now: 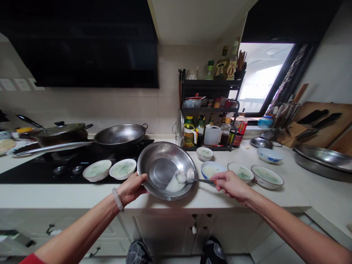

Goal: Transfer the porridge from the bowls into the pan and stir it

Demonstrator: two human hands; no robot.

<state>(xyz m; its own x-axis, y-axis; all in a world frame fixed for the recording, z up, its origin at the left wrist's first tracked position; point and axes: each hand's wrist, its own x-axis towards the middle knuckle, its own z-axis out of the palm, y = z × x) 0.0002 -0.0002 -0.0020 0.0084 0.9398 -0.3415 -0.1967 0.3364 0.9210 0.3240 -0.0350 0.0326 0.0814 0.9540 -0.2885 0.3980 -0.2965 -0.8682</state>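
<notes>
A narrow kitchen, with a pale table (68,194) running under a dark hood and a black stove (41,167) set into it at the left.

The left hand (132,189), with a bead bracelet (118,199) on its wrist, is clamped on the near left rim of a wide steel basin (165,154). The basin stands at the table's front edge, tilted so that a little white liquid (174,186) pools at its near right side. The right hand (231,185) is closed on the end of a metal spoon (183,177), whose bowl lies in that pool.

The basin looks thin, stiff and, nearly drained, light. Its polished wall is probably slick when wet, so the rolled rim is the sure place to grip. The spoon's slim handle suits a pinch at its end.

2 filled bowls (96,170) sit just left of the basin at the stove's edge. 5 more bowls (243,171) stand to its right, the nearest just beside the spoon handle. Behind are a wok (119,135) on the stove and a black rack (210,110) of bottles. Well to the right, knives rest on a cutting board (324,124).
</notes>
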